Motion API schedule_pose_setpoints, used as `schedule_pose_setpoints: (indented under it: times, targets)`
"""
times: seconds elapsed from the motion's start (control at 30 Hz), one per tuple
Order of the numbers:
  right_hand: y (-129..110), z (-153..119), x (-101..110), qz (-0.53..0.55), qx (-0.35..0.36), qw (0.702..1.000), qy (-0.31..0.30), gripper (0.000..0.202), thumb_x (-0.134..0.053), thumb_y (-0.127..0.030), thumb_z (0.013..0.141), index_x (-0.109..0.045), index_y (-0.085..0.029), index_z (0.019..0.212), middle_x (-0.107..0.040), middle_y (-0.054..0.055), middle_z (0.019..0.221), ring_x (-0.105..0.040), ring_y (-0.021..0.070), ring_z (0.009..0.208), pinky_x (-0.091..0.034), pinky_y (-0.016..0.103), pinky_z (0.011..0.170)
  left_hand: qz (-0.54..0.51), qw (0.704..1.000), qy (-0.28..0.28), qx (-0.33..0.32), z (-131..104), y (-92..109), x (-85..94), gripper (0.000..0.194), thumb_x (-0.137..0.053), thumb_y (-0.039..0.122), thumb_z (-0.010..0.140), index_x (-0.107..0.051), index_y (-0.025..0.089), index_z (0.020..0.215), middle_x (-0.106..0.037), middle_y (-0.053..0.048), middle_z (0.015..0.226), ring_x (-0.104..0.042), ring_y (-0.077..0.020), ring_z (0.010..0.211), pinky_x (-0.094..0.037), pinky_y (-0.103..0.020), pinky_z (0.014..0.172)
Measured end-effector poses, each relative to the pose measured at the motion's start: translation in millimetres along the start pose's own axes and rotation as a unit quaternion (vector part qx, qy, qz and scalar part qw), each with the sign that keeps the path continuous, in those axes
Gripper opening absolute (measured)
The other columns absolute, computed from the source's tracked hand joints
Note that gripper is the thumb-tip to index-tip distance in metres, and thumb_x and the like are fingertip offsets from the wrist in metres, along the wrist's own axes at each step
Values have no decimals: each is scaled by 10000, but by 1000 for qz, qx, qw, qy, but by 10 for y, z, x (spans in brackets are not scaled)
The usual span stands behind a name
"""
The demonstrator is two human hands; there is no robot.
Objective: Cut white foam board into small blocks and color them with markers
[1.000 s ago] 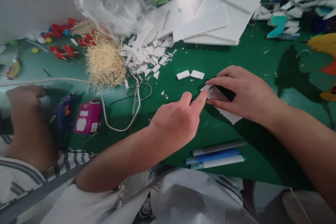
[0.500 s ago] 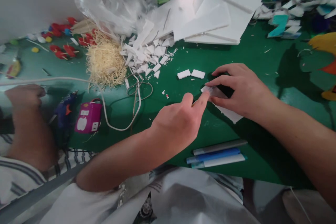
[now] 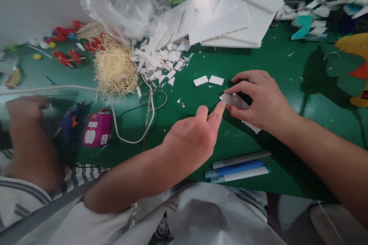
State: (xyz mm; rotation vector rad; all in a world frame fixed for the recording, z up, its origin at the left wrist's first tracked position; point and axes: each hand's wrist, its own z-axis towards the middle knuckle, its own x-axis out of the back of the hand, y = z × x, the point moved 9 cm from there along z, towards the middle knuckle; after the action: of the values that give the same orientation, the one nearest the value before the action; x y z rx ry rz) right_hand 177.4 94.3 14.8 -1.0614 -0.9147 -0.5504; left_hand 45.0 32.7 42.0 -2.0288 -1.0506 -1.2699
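Observation:
My left hand [image 3: 198, 134] is closed round what looks like a craft knife [image 3: 211, 115]; only a yellowish sliver of it shows between thumb and forefinger. Its forefinger stretches forward onto the near end of a strip of white foam board [image 3: 225, 97]. My right hand [image 3: 260, 97] arches over that strip, its thumb and fingertips pressing it to the table and hiding much of it. A ragged corner of the board sticks out below the palm. Just beyond the fingertips lie two small white foam rectangles [image 3: 216, 80], side by side.
Foam scraps [image 3: 163, 59], a straw-like heap [image 3: 115, 67] and white sheets [image 3: 230, 26] lie farther back. Several markers [image 3: 238, 170] rest near the front edge. At left are a purple box [image 3: 97, 129], a white cable [image 3: 126, 140], a blue glue gun [image 3: 70, 120] and another person's hand [image 3: 27, 105].
My left hand has drawn back slightly, down and to the left along the foam strip. My right hand stays over the strip, its thumb shifted a little to the left.

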Motion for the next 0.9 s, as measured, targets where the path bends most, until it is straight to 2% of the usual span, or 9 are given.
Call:
schedule_pose_setpoints:
  times: [0.13,0.33,0.5,0.73,0.83,0.9]
  targets:
    - [-16,3,2,-7,-4,1000,-8,291,-704,-407,851,-823,-315,1101,-742,121,1320,-643,421,1301,-499,644,1063,6,1000,-21,-15,-45,28,-43,729,-395,52,998,-363,149,1720,-714,-132,1134,-649,-117,659,-396,-227,474]
    - [-55,5,19,-6,-21,1000,-12,256,-684,-400,852,-812,-351,1068,-753,89,1313,-646,413,1308,-487,640,1070,75,997,20,6,-121,11,-5,742,-468,60,961,-450,200,1689,-629,-33,857,-441,-61,467,-299,-188,422]
    - [-65,1,5,-11,-14,1000,-7,265,-675,-395,857,-813,-319,1070,-753,103,1306,-656,398,1297,-498,608,1079,89,996,8,-3,-136,33,-38,773,-479,51,935,-436,190,1695,-586,-14,808,-385,-62,449,-245,-181,402]
    - [-62,-43,10,-28,49,997,55,253,-683,-388,878,-809,-275,1065,-760,126,1258,-690,379,1221,-540,592,1015,130,991,-30,-7,-222,34,-54,839,-523,39,905,-382,205,1715,-596,-9,787,-308,-53,416,-125,-211,406]
    - [-67,-59,20,-35,66,995,64,250,-673,-379,897,-805,-266,1076,-768,129,1260,-705,370,1217,-549,583,1015,134,989,-55,-15,-272,42,-69,825,-538,55,918,-389,226,1712,-617,-8,782,-338,-55,394,-122,-224,400]
    - [-77,-60,24,-37,76,995,53,262,-653,-388,923,-808,-275,1101,-772,123,1266,-711,363,1224,-541,590,1040,136,989,-52,-17,-286,45,-67,787,-534,68,945,-423,267,1698,-627,-6,775,-422,-80,397,-164,-241,395]
